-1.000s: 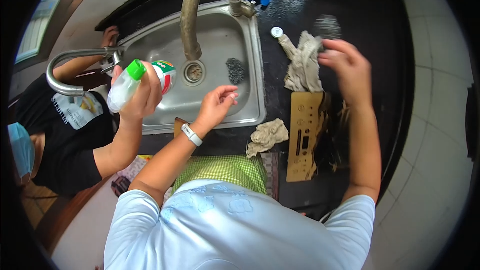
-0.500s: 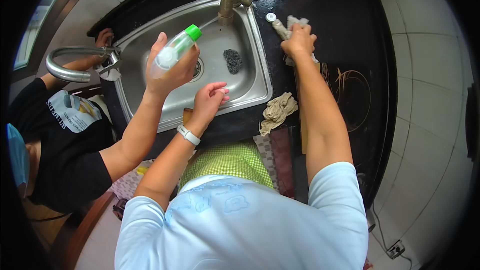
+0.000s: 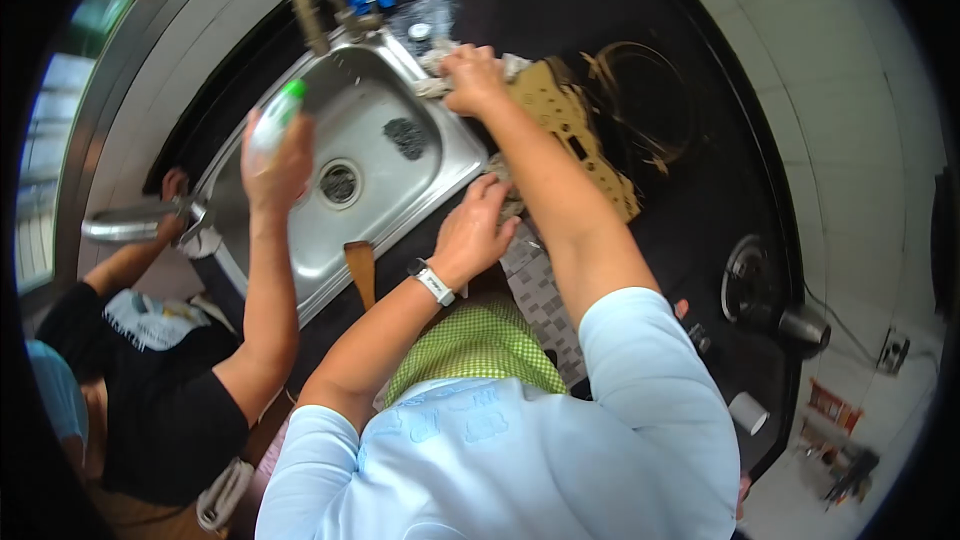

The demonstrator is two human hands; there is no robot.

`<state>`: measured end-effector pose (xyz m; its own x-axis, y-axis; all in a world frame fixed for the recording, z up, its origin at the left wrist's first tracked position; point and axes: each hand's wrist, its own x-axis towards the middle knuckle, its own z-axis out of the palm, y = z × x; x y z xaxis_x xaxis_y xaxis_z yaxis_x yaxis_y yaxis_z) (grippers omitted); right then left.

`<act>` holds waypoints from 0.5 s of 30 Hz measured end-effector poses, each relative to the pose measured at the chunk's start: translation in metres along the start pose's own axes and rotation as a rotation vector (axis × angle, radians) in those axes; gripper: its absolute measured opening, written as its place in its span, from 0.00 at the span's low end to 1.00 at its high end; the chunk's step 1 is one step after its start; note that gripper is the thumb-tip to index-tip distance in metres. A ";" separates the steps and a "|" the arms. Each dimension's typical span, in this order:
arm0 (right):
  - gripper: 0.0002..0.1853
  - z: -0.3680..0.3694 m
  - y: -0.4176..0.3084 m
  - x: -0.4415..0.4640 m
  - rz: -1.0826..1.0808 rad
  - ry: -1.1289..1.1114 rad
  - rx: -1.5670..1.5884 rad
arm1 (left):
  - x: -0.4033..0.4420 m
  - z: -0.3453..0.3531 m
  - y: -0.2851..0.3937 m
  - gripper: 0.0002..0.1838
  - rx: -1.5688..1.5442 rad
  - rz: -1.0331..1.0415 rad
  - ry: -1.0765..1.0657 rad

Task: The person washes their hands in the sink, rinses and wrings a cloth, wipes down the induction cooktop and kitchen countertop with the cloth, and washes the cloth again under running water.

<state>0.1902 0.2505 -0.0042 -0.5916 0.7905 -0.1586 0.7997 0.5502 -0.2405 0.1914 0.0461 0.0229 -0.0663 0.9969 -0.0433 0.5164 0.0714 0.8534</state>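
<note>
Right hand [image 3: 474, 78] on rag [image 3: 434, 88], between sink rim [image 3: 466, 148] and gold panel [image 3: 563, 120].

Cloth [image 3: 433, 88] pale grey; panel [image 3: 548, 105] gold; counter [image 3: 725, 175] black; garment [image 3: 480, 345] green checked; shirt [image 3: 560, 450] pale blue

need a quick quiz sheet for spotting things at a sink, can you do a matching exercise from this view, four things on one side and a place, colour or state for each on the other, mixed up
Column one
1. scouring pad
2. bottle
3. wearer's right hand
4. watch

Column two
A. on a pale cloth beside the sink
B. green-capped, in the other person's hand
C. white-banded, strapped on
D. dark grey, lying inside the sink

Pairs: 1-D, 2-B, 3-A, 4-C
</note>
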 end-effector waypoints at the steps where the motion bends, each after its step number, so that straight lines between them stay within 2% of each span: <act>1: 0.17 0.008 0.005 -0.003 -0.073 0.149 0.107 | 0.007 0.014 -0.001 0.21 0.103 0.041 0.026; 2: 0.17 0.020 0.012 -0.008 -0.147 0.296 0.210 | 0.011 0.023 -0.009 0.20 0.132 0.142 0.100; 4: 0.18 0.026 0.015 -0.034 -0.281 0.698 0.442 | 0.016 0.019 -0.007 0.19 -0.013 -0.053 0.046; 6: 0.14 0.010 0.014 -0.100 -0.049 0.556 0.945 | 0.022 0.011 -0.014 0.17 -0.054 -0.225 0.002; 8: 0.10 0.037 0.036 -0.165 0.150 0.320 1.296 | 0.036 0.017 -0.037 0.15 -0.398 -0.272 0.102; 9: 0.07 0.017 0.033 -0.203 0.337 0.222 1.651 | 0.047 0.014 -0.038 0.13 -0.572 -0.342 0.093; 10: 0.09 0.035 0.055 -0.234 0.352 0.141 1.676 | 0.061 0.010 -0.027 0.15 -0.673 -0.409 0.115; 11: 0.10 0.036 0.065 -0.259 0.573 0.094 1.716 | 0.075 0.008 -0.020 0.16 -0.705 -0.428 0.111; 13: 0.15 0.032 0.089 -0.294 0.943 0.074 2.006 | 0.102 0.010 -0.013 0.20 -0.736 -0.474 0.100; 14: 0.18 0.030 0.100 -0.301 1.040 0.103 2.185 | 0.114 0.013 -0.011 0.21 -0.762 -0.553 0.079; 15: 0.19 0.031 0.109 -0.303 1.000 0.186 2.299 | 0.125 0.019 -0.008 0.21 -0.788 -0.626 0.060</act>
<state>0.4534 0.0625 -0.0122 -0.1948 0.5867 -0.7861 -0.6347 -0.6864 -0.3550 0.1947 0.1702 0.0008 -0.1868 0.7827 -0.5937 -0.3361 0.5169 0.7873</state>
